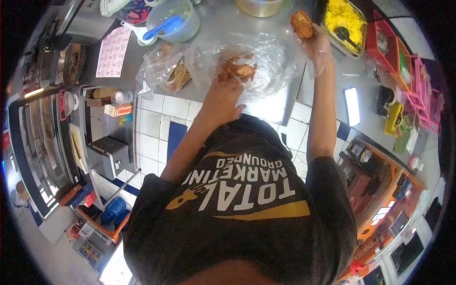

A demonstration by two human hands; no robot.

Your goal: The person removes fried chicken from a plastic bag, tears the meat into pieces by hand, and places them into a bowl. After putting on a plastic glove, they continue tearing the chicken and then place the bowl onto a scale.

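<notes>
Bare steel counter (216, 20) leaves a passage at top centre, between the bowl (189, 32) and the tub (260, 8); the crumpled plastic bag (273, 54) obstructs below.

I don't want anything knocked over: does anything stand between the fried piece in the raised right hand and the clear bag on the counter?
Nothing visible stands between the fried piece in the right hand and the clear bag. The left hand is at the bag, by other fried food.
</notes>
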